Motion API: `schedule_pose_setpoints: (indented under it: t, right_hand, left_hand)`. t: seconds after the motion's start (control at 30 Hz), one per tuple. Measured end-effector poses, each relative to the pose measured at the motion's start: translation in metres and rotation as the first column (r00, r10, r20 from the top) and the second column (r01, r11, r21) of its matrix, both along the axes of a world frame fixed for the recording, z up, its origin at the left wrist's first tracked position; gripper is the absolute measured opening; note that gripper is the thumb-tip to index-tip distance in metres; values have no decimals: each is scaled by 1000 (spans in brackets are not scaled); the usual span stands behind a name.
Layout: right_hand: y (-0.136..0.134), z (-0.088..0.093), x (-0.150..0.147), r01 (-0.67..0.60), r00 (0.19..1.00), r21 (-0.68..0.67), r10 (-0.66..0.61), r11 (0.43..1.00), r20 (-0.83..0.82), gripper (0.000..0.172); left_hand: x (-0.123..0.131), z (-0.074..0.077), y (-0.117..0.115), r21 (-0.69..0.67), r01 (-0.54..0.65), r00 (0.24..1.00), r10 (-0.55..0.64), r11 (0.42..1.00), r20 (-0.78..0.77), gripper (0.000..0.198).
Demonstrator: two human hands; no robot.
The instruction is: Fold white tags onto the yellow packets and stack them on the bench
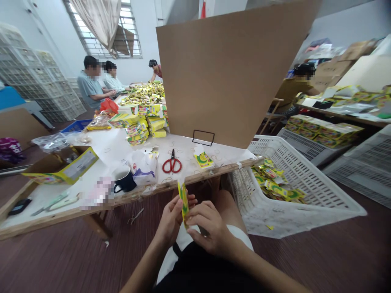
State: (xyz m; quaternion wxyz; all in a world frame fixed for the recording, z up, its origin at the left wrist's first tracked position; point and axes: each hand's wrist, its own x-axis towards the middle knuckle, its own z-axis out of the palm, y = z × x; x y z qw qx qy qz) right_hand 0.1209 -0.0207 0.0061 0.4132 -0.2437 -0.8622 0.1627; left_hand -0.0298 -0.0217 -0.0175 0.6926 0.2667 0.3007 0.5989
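Above my lap, a small yellow and green printed carton (183, 203) stands on edge between my two hands, its white top flap sticking up. My left hand (171, 217) grips its left side, fingers partly hidden behind it. From the right, my right hand (210, 228) closes its fingers on the lower right side of the same carton. Just beyond, a similar yellow and green carton (204, 159) with a white flap lies on the table. Red-handled scissors (172, 163) rest to its left.
A tall brown cardboard sheet (220, 77) stands on the white table (171, 141). To the right, a white plastic crate (293, 215) holds many yellow packs. A dark mug (125, 179), a plastic bag (143, 169) and an open box (64, 165) sit left. Several people are seated or bending farther back.
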Motion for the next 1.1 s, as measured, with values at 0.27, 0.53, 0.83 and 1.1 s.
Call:
schedule_pose_setpoints:
  t: [0.27,0.53,0.83,1.1]
  right_hand:
    - [11,21,11,266,964,-228,-263,937,44,31]
    - [14,-12,1,-8,928,-755,-276,656,-250,29]
    - [13,3,7,107,882,-706,-395,700,-258,29]
    - [17,3,26,-52,941,-663,-185,747,-282,36]
  left_hand:
    - [9,11,-7,-30,220,974,-221,975,-54,34]
    - [13,1,-6,-60,132,975,-140,989,-172,38]
    - [8,7,-7,133,25,893,38,991,-449,58]
    - [-1,18,-11,145,273,910,-206,951,-360,60]
